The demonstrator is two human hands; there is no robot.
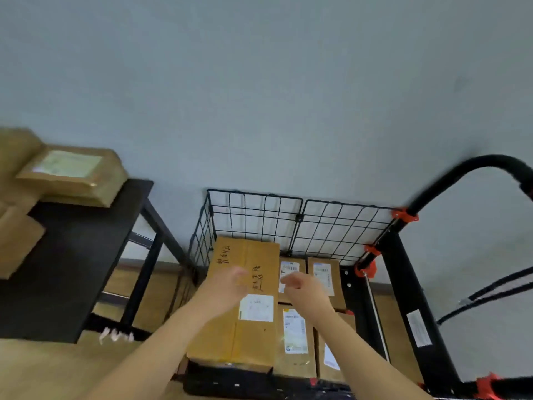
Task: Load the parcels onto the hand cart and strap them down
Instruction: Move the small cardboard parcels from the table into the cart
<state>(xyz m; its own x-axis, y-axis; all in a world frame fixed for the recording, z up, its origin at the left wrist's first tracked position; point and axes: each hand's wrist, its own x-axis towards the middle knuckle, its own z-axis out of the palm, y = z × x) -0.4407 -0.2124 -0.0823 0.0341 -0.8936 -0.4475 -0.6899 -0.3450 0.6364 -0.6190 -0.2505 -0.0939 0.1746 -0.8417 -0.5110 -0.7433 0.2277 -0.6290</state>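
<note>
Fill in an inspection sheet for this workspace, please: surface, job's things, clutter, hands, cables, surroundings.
Surface: black table at left, on a wooden floor.
Job's things: hand cart with wire mesh walls; inside it a large handwritten carton and smaller labelled parcels; taped parcel waiting on the table.
Clutter: nothing seen.
Hands: left hand and right hand above the cart, fingers relaxed, holding nothing.
Cables: dark bands at right, perhaps straps, blurred; none over the parcels.
Surroundings: plain grey wall.

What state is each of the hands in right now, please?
Left hand: open, holding nothing.
Right hand: open, holding nothing.
</note>
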